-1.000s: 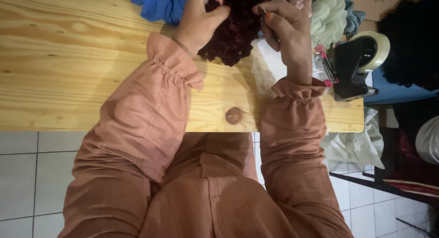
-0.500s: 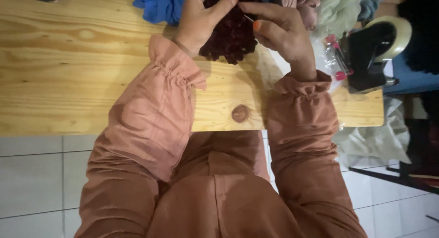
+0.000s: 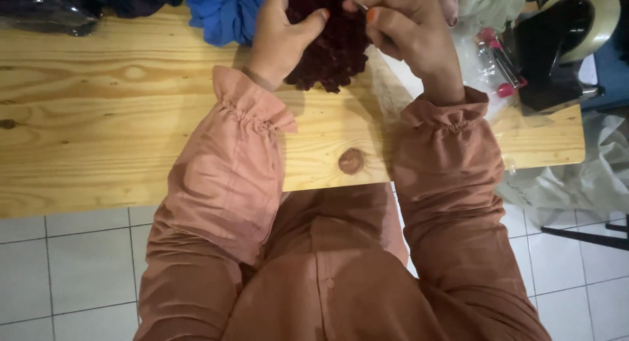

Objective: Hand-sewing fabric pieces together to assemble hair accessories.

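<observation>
No container w/ visible contents is seen. A dark maroon ruffled fabric piece (image 3: 327,49) is gripped by the left hand (image 3: 282,39) at the far edge of the pine table (image 3: 131,138). A thin needle-like tool (image 3: 362,7) is pinched in the right hand (image 3: 409,30). Pale tiled floor (image 3: 78,269) below. One blue cloth (image 3: 223,13), one tape dispenser (image 3: 557,46).

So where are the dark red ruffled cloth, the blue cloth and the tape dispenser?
dark red ruffled cloth (image 3: 331,49), head view, lower ruffles.
blue cloth (image 3: 223,13), head view, middle folds.
tape dispenser (image 3: 550,59), head view, black body.
</observation>
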